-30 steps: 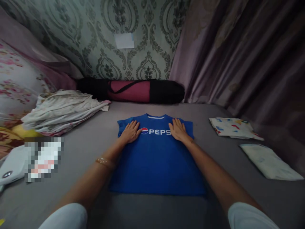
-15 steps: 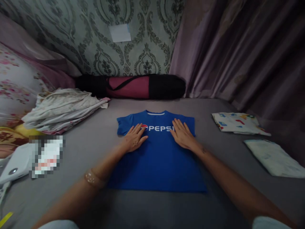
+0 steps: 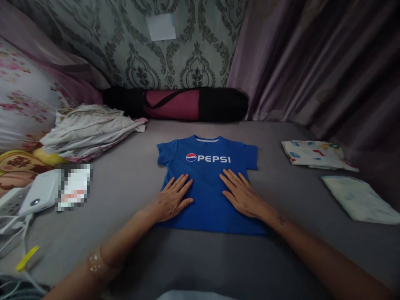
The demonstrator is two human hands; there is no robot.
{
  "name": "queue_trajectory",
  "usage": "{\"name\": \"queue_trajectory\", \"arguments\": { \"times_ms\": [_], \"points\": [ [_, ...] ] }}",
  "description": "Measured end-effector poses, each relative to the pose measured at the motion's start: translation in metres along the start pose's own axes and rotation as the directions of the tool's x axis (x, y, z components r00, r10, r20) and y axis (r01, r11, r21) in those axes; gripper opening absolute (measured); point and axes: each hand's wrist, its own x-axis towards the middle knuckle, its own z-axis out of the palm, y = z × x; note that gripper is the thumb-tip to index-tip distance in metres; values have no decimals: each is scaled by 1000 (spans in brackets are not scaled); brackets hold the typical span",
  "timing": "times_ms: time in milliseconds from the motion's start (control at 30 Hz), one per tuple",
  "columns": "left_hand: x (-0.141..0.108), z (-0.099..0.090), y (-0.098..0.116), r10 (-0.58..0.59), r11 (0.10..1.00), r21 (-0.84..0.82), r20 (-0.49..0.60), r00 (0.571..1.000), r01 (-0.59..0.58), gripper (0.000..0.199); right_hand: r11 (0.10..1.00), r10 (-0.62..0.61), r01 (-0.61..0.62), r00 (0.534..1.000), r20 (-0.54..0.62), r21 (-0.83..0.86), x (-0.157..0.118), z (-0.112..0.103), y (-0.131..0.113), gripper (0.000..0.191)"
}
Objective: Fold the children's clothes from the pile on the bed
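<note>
A small blue T-shirt (image 3: pixel 204 191) with a white PEPSI print and a round logo lies spread flat on the grey sheet (image 3: pixel 131 183), its collar pointing away from me. My left hand (image 3: pixel 173 198) rests flat on the left side of the shirt's body, fingers stretched out. On the right side of the body lies my right hand (image 3: pixel 239 193), palm down with fingers apart. Both hands are below the print and grasp nothing. The shirt's hem runs across just nearer to me than the hands.
At the right lie a folded white cloth with colourful prints (image 3: pixel 315 155) and a folded pale cloth (image 3: pixel 359 200). A black and maroon long bag (image 3: pixel 175 104) lies along the wall. Rumpled cloths (image 3: pixel 93 129), a white device (image 3: pixel 42 189) and cables (image 3: pixel 26 233) are at the left.
Both hands have slid down the shirt towards me, from over the print to below it, so the whole PEPSI print now shows. My view has tilted slightly down.
</note>
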Motion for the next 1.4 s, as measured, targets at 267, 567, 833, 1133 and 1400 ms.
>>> {"name": "queue_trajectory", "arguments": {
  "times_ms": [267,567,833,1133,1400],
  "points": [
    [-22,-8,10,11,1000,-19,-15,1000,-12,63,997,-62,62,998,2,49,-26,-9,-20,53],
    [-52,-6,18,15,999,-39,1,1000,-15,59,977,-101,90,994,50,192,-63,-6,-46,57],
    [13,-33,-17,50,987,-149,-7,999,-51,40,961,-62,45,997,54,273,-25,-25,-24,47],
    [163,-11,-81,-97,988,-128,-120,988,81,43,966,251,-248,968,-28,70,118,-22,47,63],
    [204,29,-113,-207,964,-199,-132,969,178,55,974,228,-226,965,-132,33,154,-3,65,65]
  ]
}}
